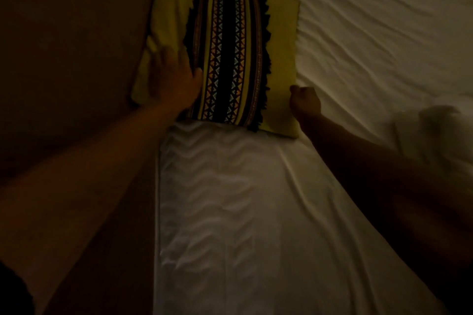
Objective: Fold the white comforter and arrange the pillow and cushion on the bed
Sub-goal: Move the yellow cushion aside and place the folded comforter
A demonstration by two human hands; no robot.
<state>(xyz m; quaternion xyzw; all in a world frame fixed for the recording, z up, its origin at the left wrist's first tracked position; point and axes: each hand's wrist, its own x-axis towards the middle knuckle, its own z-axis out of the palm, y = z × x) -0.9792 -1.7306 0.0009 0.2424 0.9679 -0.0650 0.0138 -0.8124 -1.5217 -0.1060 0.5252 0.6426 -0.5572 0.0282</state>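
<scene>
A dim view is looking down along two bare forearms reaching over a bed [256, 212] covered in a wrinkled white sheet. A yellow cushion [281, 59] with a dark patterned band and black fringe down its middle is lying flat on the bed, beyond and between both hands. The left hand [174, 77] is lying palm down on the cushion's left part, fingers spread and blurred, its thumb touching the edge of the patterned band. The right hand [305, 102] is sitting at the cushion's near right corner, fingers curled in toward the palm and touching the cushion's edge; whether it is actually pinching the fabric cannot be told in the low light. To the left of the left hand, a large dark brown surface [71, 59] is running alongside the bed, and the cushion's far edge is resting against it. Near the right forearm, a blurred bunch of white fabric [430, 130] is lying on the sheet.
</scene>
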